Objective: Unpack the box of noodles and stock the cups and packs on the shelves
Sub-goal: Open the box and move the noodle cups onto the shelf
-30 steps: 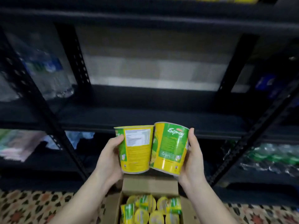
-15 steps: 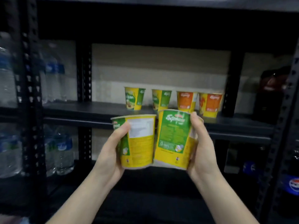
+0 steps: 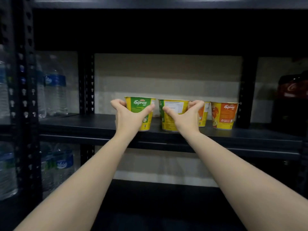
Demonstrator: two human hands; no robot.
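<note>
Two green-and-yellow noodle cups stand on the black middle shelf [image 3: 93,125]. My left hand [image 3: 129,116] grips the left cup [image 3: 141,104], thumb across its front and fingers behind it. My right hand [image 3: 186,116] grips the right cup [image 3: 173,108], whose white nutrition label faces me. Both cups rest upright on the shelf board. To their right stand two orange-and-yellow cups, one [image 3: 204,114] half hidden behind my right hand, the other [image 3: 224,115] in full view. The two green cups seen earlier at the back are hidden behind the held ones.
Water bottles [image 3: 55,85] fill the bay to the left, behind a black perforated upright [image 3: 25,80]. Dark soda bottles [image 3: 293,87] stand at the far right. Another shelf board [image 3: 166,2] runs overhead. More water bottles [image 3: 63,164] sit on the level below.
Both hands have risen from above the box and reached forward, carrying the two green cups onto the middle shelf. The view tilted up, so the box on the floor is out of sight.
</note>
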